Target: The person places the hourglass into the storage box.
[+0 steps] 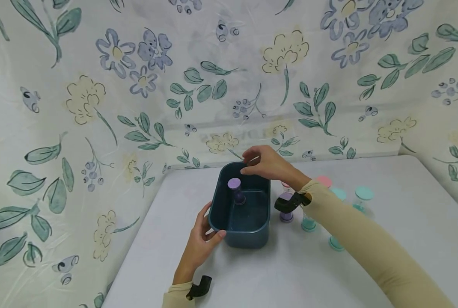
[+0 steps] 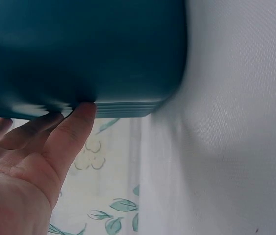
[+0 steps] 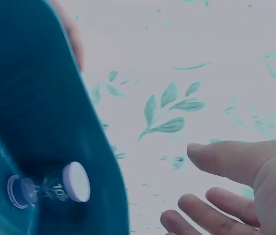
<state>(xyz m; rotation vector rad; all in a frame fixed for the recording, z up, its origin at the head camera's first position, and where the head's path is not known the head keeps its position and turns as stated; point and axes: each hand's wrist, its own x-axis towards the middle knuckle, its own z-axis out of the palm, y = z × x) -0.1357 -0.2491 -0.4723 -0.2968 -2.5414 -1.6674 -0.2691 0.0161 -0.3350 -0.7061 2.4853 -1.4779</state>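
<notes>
A dark blue plastic bin [image 1: 230, 237] stands on the white table. Inside it, a purple sand timer [image 1: 234, 184] stands towards the left wall; the right wrist view shows its pale purple cap [image 3: 80, 182] marked with a 10. My left hand [image 1: 201, 244] holds the bin's near left corner, thumb on the front wall and fingers along the left side. Over the far right rim hovers my right hand [image 1: 265, 162], its fingers loosely bent and nothing in them. The right wrist view has that hand [image 3: 240, 191] apart from the bin wall.
Right of the bin, partly behind my right forearm, stand another purple sand timer [image 1: 286, 217], several teal ones such as the teal sand timer [image 1: 364, 193], and pink-topped ones, including a pink cap [image 1: 324, 181]. A flowered cloth [image 1: 198, 107] hangs behind the table.
</notes>
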